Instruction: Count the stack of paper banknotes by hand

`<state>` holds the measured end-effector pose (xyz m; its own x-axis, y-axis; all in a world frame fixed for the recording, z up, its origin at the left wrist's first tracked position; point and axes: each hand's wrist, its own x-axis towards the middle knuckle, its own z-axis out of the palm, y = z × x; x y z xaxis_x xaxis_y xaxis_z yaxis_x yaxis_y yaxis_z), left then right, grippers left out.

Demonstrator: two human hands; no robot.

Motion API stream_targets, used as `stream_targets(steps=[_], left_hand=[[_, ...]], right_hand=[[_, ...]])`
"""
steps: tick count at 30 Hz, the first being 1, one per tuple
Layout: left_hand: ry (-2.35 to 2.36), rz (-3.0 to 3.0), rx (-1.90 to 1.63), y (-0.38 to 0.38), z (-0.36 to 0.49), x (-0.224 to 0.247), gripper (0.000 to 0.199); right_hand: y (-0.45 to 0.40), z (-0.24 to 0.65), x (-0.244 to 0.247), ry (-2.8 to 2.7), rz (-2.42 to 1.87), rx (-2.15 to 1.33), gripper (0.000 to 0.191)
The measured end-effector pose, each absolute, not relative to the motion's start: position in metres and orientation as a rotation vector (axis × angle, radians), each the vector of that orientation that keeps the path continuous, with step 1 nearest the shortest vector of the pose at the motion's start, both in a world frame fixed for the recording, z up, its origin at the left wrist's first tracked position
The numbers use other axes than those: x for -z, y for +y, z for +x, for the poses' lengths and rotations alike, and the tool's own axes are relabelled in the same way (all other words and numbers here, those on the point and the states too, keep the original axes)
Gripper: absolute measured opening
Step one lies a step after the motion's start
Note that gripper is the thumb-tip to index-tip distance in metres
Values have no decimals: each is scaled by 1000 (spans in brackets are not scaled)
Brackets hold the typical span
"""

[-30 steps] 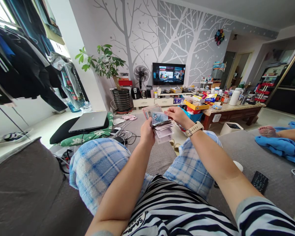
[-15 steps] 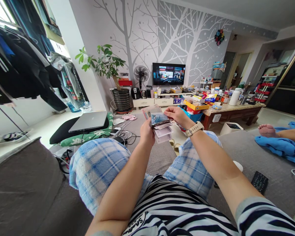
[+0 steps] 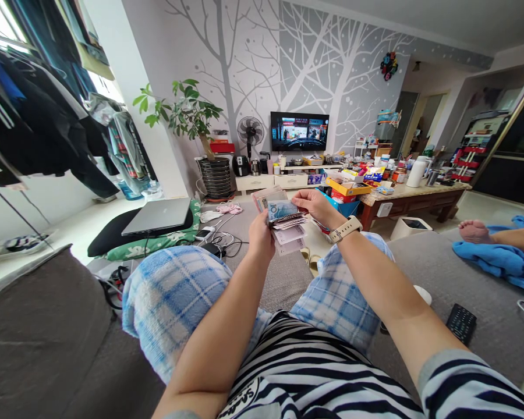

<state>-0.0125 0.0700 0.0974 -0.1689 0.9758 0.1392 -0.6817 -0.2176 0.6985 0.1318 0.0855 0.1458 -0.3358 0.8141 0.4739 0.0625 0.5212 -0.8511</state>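
Observation:
My left hand (image 3: 261, 234) is closed around the left end of a stack of papers (image 3: 290, 234), some whitish and printed, fanned out below. A blue banknote (image 3: 282, 209) stands up at the front of the bundle, and paler pinkish notes (image 3: 266, 196) stick out above my left fingers. The fingertips of my right hand (image 3: 310, 202) pinch the upper right corner of the blue note. On my right wrist is a beige watch (image 3: 346, 228). Both hands are over the gap between my knees.
A laptop (image 3: 158, 216) lies on cushions to the left, with cables (image 3: 220, 240) beside it. Ahead right stands a cluttered table (image 3: 402, 195). On the right are a remote (image 3: 461, 323), a blue cloth (image 3: 498, 259) and another person's bare foot (image 3: 474, 231).
Both hands hold nearly the same pose on the notes and papers. The picture on the television has changed slightly.

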Motion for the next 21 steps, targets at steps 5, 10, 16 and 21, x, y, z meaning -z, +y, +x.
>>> stream_targets(steps=[5,10,16,21], left_hand=[[544,719,-1678,73,-13,-95,23],[526,688,-1680,72,-13,-96,27],[557,652,-1696,72,-14,-96,22],[573,668,-1694,72,-15,-95,24]], right_hand=[[87,133,-145,-1770,-728,-905,31],[94,136,-141,-1779,-681,-942,35],[97,137,-138,-1785,-638,-991,35],[91,136,-141,-1822,-663,-997,34]])
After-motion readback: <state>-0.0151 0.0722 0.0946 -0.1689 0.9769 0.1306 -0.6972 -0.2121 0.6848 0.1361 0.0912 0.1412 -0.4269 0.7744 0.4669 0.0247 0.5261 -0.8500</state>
